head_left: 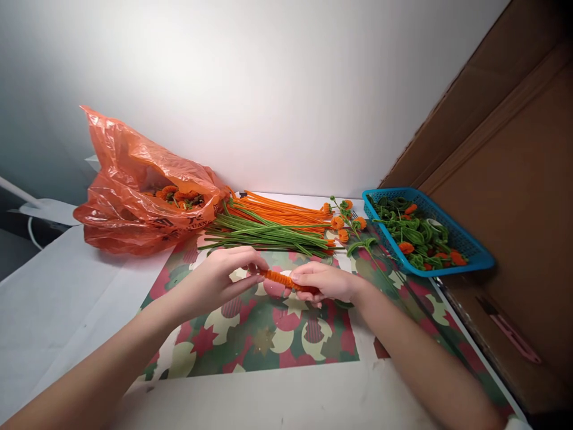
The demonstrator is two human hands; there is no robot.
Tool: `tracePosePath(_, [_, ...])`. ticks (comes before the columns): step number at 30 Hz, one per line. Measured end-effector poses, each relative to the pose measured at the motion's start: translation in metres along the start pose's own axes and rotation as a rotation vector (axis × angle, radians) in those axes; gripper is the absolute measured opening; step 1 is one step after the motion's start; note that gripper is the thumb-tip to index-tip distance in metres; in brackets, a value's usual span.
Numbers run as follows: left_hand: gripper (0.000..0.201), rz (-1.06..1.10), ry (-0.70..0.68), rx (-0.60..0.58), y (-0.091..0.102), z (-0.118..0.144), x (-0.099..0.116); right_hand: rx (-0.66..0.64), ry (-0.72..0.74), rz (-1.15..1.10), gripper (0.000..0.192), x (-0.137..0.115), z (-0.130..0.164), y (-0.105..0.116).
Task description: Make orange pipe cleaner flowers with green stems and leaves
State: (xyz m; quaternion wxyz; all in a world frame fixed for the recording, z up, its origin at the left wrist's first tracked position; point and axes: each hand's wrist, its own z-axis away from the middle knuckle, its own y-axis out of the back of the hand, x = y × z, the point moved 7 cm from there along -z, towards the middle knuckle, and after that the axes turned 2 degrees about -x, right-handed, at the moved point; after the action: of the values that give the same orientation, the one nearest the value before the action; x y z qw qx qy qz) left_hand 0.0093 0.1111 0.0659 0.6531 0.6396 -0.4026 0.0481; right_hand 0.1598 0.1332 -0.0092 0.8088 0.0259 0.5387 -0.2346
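An orange pipe cleaner, coiled or folded into a thick ridged strip (278, 278), stretches between my two hands above a patterned mat (264, 343). My left hand (237, 270) pinches its left end between thumb and fingers. Around its right part, my right hand (324, 282) is closed, with the thumb on top. Behind my hands lies a bunch of green pipe cleaners (273, 232), and farther back a bunch of orange pipe cleaners (277, 206). Several small orange pipe-cleaner flowers (337, 223) on green stems rest to their right.
An orange plastic bag (129, 185) holding orange flowers stands at the back left. At the right is a blue basket (481, 260) of green and orange pieces. A pink utility knife (514, 337) lies by the cardboard (505, 161); a white wall (286, 95) closes the back.
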Motion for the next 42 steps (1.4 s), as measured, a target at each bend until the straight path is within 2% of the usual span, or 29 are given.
tracePosePath(5, [0.017,-0.029,-0.064,-0.002,0.005,0.000,0.006,-0.099,0.006,-0.168,0.030,0.001,-0.001,-0.009])
tracePosePath(10, [0.016,-0.073,-0.074,0.027,0.017,0.004,0.002,-0.039,-0.016,-0.058,0.037,-0.002,0.005,0.001])
tracePosePath(14, [0.013,-0.115,-0.118,0.107,0.032,0.009,0.000,0.020,0.025,0.023,0.040,-0.014,0.020,0.016])
tracePosePath(18, [0.012,-0.168,-0.106,0.188,0.039,0.012,0.001,0.047,0.015,0.082,0.038,-0.020,0.032,0.024])
tracePosePath(21, [0.012,-0.192,-0.131,0.248,0.042,0.015,0.008,0.051,-0.005,0.114,0.039,-0.019,0.035,0.025])
tracePosePath(27, [0.005,-0.199,-0.266,0.373,0.051,0.023,0.026,0.026,0.056,0.106,0.038,-0.026,0.036,0.018])
tracePosePath(34, [0.005,-0.213,-0.307,0.347,0.048,0.022,0.030,-0.004,0.049,0.169,0.036,-0.030,0.039,0.011])
tracePosePath(42, [0.005,-0.115,-0.296,0.223,0.026,0.019,0.027,0.105,0.061,0.331,0.026,-0.042,0.041,0.002])
